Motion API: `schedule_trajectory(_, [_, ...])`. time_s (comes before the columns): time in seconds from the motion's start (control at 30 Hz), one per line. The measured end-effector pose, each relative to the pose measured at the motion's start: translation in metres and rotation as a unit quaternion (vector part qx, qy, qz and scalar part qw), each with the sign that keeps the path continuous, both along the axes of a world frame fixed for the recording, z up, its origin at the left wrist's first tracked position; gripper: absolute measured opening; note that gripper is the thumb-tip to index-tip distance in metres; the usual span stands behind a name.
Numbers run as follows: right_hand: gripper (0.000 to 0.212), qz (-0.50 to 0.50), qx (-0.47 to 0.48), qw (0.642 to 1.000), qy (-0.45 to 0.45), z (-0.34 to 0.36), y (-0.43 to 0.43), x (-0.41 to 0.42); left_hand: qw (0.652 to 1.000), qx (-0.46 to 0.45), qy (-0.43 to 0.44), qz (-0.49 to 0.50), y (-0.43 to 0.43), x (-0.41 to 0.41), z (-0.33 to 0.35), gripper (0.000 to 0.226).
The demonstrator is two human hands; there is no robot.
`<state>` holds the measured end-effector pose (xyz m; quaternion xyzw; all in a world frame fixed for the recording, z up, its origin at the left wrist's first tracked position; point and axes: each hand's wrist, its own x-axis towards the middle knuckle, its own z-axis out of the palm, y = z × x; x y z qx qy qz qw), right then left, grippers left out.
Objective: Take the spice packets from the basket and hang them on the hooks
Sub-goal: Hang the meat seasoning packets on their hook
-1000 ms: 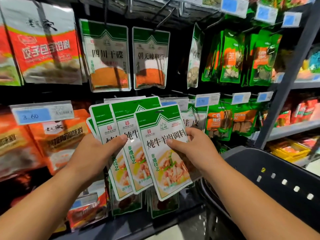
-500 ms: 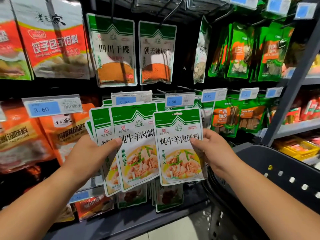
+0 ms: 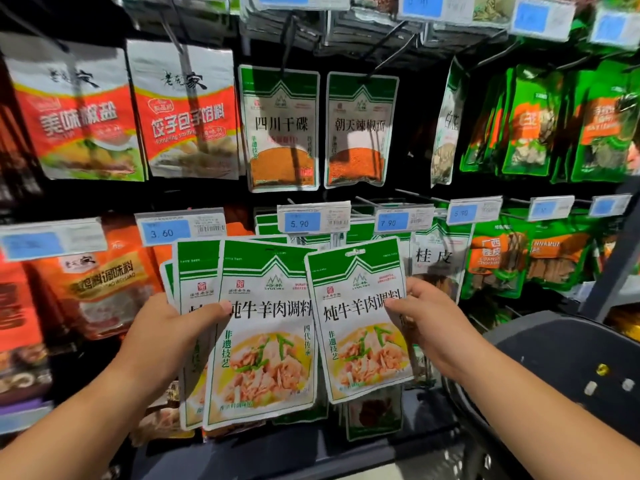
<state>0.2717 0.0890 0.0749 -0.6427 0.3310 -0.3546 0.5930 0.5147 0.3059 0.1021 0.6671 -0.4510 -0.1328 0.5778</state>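
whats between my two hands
Head view: a fan of green packets gripped by the left hand and a single packet pinched by the right hand.

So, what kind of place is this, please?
Most likely a supermarket aisle: blue-and-white price tags, rows of hanging green-and-white spice packets, and a dark plastic shopping basket at the right.

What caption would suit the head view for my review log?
Left hand holds a fan of green seasoning packets; right hand pinches a single packet near the 5.90 price tag.
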Motion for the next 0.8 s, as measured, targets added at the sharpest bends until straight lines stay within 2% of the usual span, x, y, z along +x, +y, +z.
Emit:
schedule_trajectory(0.07, [0.014,0.044,0.013,0.999,0.005,0.001,0.010,0.011,1.000,-0.013,0.025,0.002,0.006,0.000,-0.002,0.054])
schedule_trajectory(0.13, [0.003,0.070,0.005,0.997,0.021,0.001,0.022,0.024,0.998,-0.022,0.050,-0.002,0.011,-0.001,-0.003,0.040])
schedule_trajectory(0.2, [0.016,0.087,0.002,0.996,0.021,-0.003,0.034,0.038,0.998,-0.017,0.061,0.006,0.015,0.000,-0.007,0.028])
schedule_trajectory(0.27, [0.015,0.094,0.006,0.995,0.015,-0.007,0.043,0.048,0.998,0.000,0.059,0.012,0.016,0.002,-0.011,0.025])
schedule_trajectory(0.33, [0.010,0.094,0.016,0.995,0.003,-0.009,0.054,0.056,0.998,0.024,0.052,0.008,0.018,0.001,-0.015,0.026])
schedule_trajectory(0.47, [0.019,0.076,-0.003,0.997,0.001,-0.009,0.068,0.067,0.996,0.069,0.048,-0.008,0.020,-0.001,-0.019,0.033])
schedule_trajectory(0.57, [0.021,0.062,0.009,0.998,-0.007,-0.009,0.074,0.074,0.994,0.087,0.046,-0.039,0.024,-0.002,-0.020,0.014])
schedule_trajectory(0.8, [0.013,0.076,0.033,0.996,-0.022,-0.009,0.069,0.077,0.993,0.075,0.088,-0.038,0.032,-0.001,-0.020,0.030])
